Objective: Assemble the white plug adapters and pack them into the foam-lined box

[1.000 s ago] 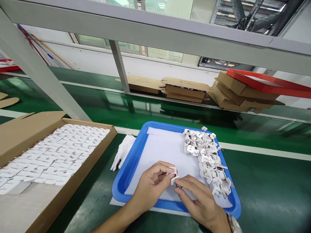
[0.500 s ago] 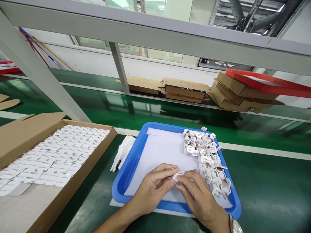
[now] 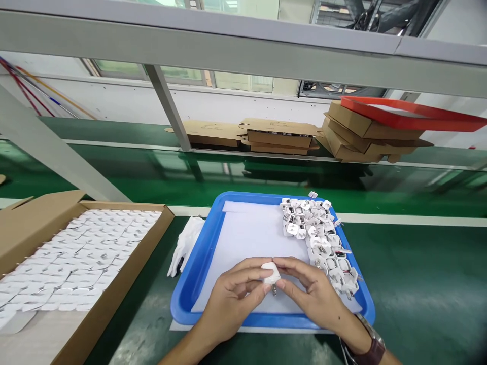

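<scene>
A small white charger plug (image 3: 271, 274) with metal prongs pointing down is pinched between both hands above the near part of the blue tray (image 3: 178, 299). My left hand (image 3: 238, 291) grips its left side with thumb and fingers. From the right, my right hand (image 3: 310, 289) holds it with the thumb low and the fingertips at the top edge. Several more white plug pieces (image 3: 321, 238) lie in a dense heap along the tray's right side, some with open housings. White sheet lining (image 3: 251, 233) covers the tray's floor.
To the left stands an open cardboard box (image 3: 133, 263) filled with rows of white pieces (image 3: 76, 258). A white glove (image 3: 186, 243) lies between box and tray. Beyond a metal frame (image 3: 167, 106) sit flat cardboard boxes (image 3: 279, 137) and a red tray (image 3: 411, 115) on stacked boxes.
The plug has been turned so its prongs point down, and the right fingers have shifted to its top. The camera view has also shifted slightly.
</scene>
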`<action>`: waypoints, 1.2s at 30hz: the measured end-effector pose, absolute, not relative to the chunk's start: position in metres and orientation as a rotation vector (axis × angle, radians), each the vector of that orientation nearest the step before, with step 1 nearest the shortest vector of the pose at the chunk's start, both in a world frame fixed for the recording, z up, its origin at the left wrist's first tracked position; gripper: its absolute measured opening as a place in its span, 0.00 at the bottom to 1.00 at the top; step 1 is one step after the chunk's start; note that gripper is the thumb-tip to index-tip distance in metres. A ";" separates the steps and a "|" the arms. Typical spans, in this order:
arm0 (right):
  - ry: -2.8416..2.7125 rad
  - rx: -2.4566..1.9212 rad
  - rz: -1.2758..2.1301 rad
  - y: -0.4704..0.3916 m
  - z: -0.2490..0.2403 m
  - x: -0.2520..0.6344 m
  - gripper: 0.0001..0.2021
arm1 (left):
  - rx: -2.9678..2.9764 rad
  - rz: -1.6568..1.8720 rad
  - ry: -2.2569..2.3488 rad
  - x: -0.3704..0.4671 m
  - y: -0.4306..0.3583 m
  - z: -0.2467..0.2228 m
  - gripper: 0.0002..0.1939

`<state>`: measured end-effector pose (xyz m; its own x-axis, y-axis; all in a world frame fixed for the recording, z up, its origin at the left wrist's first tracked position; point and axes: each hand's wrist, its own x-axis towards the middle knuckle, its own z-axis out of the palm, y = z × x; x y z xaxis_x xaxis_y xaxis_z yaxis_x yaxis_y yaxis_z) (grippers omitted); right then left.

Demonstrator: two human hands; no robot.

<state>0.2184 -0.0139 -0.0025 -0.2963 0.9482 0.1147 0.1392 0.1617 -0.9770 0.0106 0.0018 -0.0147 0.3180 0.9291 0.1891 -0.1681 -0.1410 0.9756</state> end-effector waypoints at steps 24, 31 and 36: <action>-1.568 -1.025 1.405 -0.018 -0.012 0.220 0.24 | 1.459 1.136 0.772 0.013 -0.007 -0.003 0.09; -1.533 -1.028 1.346 -0.019 -0.011 0.215 0.22 | 1.384 1.145 0.769 0.015 -0.006 -0.012 0.07; -1.474 -1.030 1.362 -0.016 -0.010 0.215 0.28 | 1.278 1.122 0.730 0.015 -0.002 -0.014 0.06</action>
